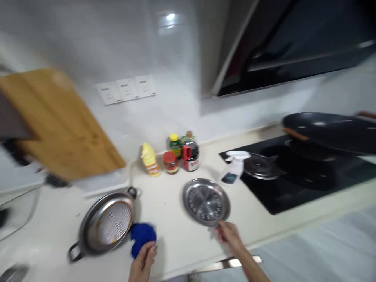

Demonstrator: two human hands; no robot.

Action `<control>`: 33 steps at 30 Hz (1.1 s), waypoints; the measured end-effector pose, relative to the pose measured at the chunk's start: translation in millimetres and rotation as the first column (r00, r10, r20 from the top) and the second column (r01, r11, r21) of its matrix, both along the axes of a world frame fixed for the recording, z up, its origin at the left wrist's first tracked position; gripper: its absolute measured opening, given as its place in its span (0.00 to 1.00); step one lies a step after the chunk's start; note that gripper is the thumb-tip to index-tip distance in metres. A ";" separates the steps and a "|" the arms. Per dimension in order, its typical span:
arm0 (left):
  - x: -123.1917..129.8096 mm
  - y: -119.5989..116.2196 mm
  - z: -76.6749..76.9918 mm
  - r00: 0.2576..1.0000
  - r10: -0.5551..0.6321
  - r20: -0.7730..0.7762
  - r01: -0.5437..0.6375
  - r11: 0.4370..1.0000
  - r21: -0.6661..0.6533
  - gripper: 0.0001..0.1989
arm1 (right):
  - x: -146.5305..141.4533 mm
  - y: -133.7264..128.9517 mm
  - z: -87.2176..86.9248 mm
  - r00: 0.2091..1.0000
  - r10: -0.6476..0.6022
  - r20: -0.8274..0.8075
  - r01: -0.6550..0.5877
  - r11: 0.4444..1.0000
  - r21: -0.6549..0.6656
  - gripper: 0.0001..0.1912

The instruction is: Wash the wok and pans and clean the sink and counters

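My right hand [229, 236] pinches the near rim of a round metal steamer tray [205, 201], which is over the white counter; whether it touches the surface I cannot tell. Down at the lower middle, my left hand [143, 260] has its fingers closed on the edge of a blue cloth [143, 237]. Beside the cloth on the left stands a steel pan [96, 231] with two black handles and a perforated disc inside.
Behind the tray stand a yellow bottle [150, 159], a red-lidded jar [170, 162], a green bottle [175, 146] and a dark sauce bottle [190, 156]. A white spray bottle [234, 168] is beside the black stove [273, 196], which holds a wok [331, 131]. Cutting boards [64, 125] lean at left.
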State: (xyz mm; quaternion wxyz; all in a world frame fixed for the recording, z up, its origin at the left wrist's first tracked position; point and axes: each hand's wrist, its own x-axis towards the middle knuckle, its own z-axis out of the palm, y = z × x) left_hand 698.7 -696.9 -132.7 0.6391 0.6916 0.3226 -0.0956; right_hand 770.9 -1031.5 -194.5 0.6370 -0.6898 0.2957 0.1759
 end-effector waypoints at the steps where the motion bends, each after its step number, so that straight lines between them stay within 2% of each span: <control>1: -9.7 5.9 4.3 1.000 0.005 0.014 -0.006 0.998 0.060 0.29 | -5.6 -3.3 -3.5 0.996 0.085 0.034 -0.086 0.995 0.045 0.29; 2: -19.1 11.7 7.4 0.999 0.017 0.028 -0.020 0.993 0.119 0.27 | -10.8 -1.8 -5.7 0.977 0.214 0.009 -0.214 0.975 0.063 0.31; 3: -28.4 17.2 9.3 0.999 0.030 0.044 -0.038 0.984 0.171 0.25 | -15.9 6.0 -5.9 0.932 0.362 -0.007 -0.361 0.931 0.046 0.33; 5: -45.5 25.8 10.3 0.996 0.065 0.065 -0.078 0.972 0.221 0.27 | -25.6 43.0 0.8 0.779 0.618 0.110 -0.611 0.786 -0.090 0.32; 6: -52.7 28.7 10.1 0.995 0.078 0.068 -0.092 0.971 0.223 0.28 | -29.4 71.7 7.0 0.669 0.706 0.232 -0.672 0.708 -0.215 0.28; 8: -62.7 32.9 10.0 0.991 0.115 0.063 -0.126 0.968 0.218 0.31 | -32.0 141.6 20.9 0.439 0.806 0.398 -0.650 0.590 -0.479 0.28; 10: -66.4 37.5 11.3 0.984 0.166 0.064 -0.176 0.960 0.217 0.32 | -27.0 211.2 29.9 0.175 0.891 0.420 -0.617 0.432 -0.658 0.34; 11: -66.1 40.8 12.4 0.977 0.200 0.075 -0.212 0.952 0.220 0.32 | -23.5 239.0 30.5 0.074 0.916 0.394 -0.599 0.356 -0.717 0.36; 13: -62.9 50.5 15.3 0.953 0.281 0.115 -0.301 0.925 0.232 0.31 | -20.5 270.8 22.2 -0.023 0.956 0.293 -0.563 0.230 -0.794 0.31; 15: -58.1 64.0 18.7 0.922 0.355 0.155 -0.385 0.884 0.267 0.30 | -27.0 267.4 2.9 -0.040 0.977 0.211 -0.526 0.159 -0.836 0.24; 16: -55.7 71.5 20.6 0.906 0.386 0.173 -0.422 0.856 0.298 0.29 | -32.2 254.4 -8.8 -0.027 0.982 0.186 -0.500 0.148 -0.853 0.22; 18: -51.3 87.1 25.1 0.879 0.433 0.202 -0.477 0.781 0.404 0.27 | -37.2 216.0 -30.1 0.025 0.985 0.172 -0.412 0.167 -0.896 0.20; 19: -49.3 94.8 27.5 0.867 0.451 0.214 -0.495 0.727 0.476 0.26 | -32.9 196.1 -37.3 0.106 0.983 0.151 -0.350 0.179 -0.919 0.19; 21: -45.0 110.7 31.5 0.837 0.486 0.253 -0.523 0.575 0.629 0.25 | -6.3 168.4 -41.3 0.317 0.944 0.097 -0.230 0.176 -0.957 0.19; 23: -39.7 128.4 32.5 0.797 0.507 0.327 -0.550 0.387 0.740 0.28 | 38.0 166.2 -33.6 0.487 0.873 0.039 -0.168 0.137 -0.976 0.20; 24: -36.6 138.1 31.4 0.780 0.508 0.365 -0.560 0.307 0.769 0.31 | 61.6 174.4 -27.6 0.532 0.847 0.010 -0.170 0.119 -0.978 0.21; 25: -33.2 148.5 29.3 0.769 0.508 0.387 -0.563 0.254 0.787 0.34 | 82.9 186.8 -21.6 0.543 0.839 -0.013 -0.191 0.108 -0.976 0.22; 26: -29.8 159.1 26.4 0.768 0.513 0.383 -0.556 0.237 0.797 0.37 | 99.5 201.7 -16.5 0.539 0.842 -0.030 -0.222 0.107 -0.969 0.22; 27: -26.4 169.7 23.0 0.770 0.528 0.357 -0.546 0.256 0.798 0.40 | 109.9 217.3 -13.1 0.518 0.855 -0.037 -0.257 0.114 -0.960 0.23; 29: -20.9 189.1 16.5 0.774 0.578 0.259 -0.534 0.375 0.758 0.42 | 109.3 244.9 -12.8 0.432 0.902 -0.001 -0.304 0.145 -0.942 0.24; 31: -18.1 204.1 12.1 0.758 0.633 0.156 -0.568 0.524 0.634 0.39 | 86.2 261.6 -21.1 0.260 0.960 0.106 -0.323 0.190 -0.927 0.23; 33: -18.0 214.9 10.5 0.726 0.681 0.095 -0.648 0.631 0.426 0.31 | 58.2 266.3 -33.7 0.042 0.969 0.245 -0.341 0.244 -0.908 0.21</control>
